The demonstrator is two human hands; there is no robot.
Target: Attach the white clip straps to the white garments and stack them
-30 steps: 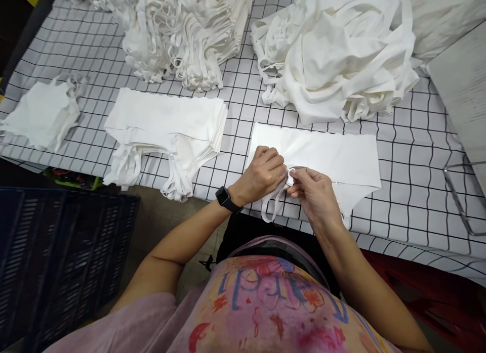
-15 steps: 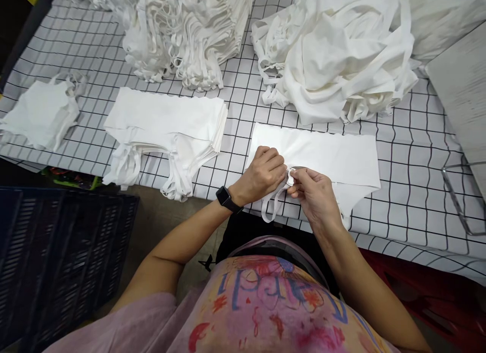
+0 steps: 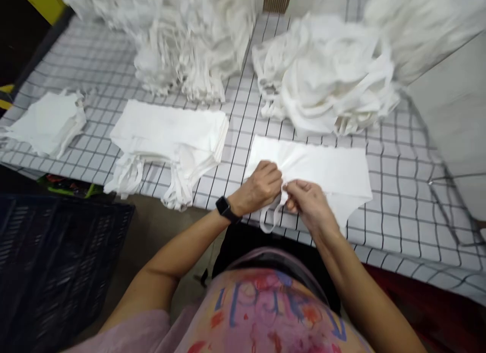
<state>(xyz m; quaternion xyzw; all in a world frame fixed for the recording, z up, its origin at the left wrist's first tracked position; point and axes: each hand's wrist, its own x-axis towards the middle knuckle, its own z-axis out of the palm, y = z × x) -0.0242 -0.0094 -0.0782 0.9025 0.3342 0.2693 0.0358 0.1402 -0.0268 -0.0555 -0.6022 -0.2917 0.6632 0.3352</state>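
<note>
One white garment (image 3: pixel 330 166) under a left hand (image 3: pixel 261 187) and a right hand (image 3: pixel 309 204).

The right hand's grip is narrow, thumb and fingers pinching a small white strip (image 3: pixel 284 196) at the left hand's three o'clock. The left hand is curled; what its grip holds is hidden, so I cannot tell. The garment lies flat on the checked table (image 3: pixel 398 226) beneath both, spreading from ten round to four o'clock. A strap loop (image 3: pixel 268 230) hangs at seven, a folded stack (image 3: pixel 170 125) sits at ten, and a crumpled heap (image 3: pixel 326 75) at one.

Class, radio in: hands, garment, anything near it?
Left hand closed on white garment; right hand pinching narrow strip. Garment mostly flat on checked cloth. Crumpled pile just beyond.
</note>
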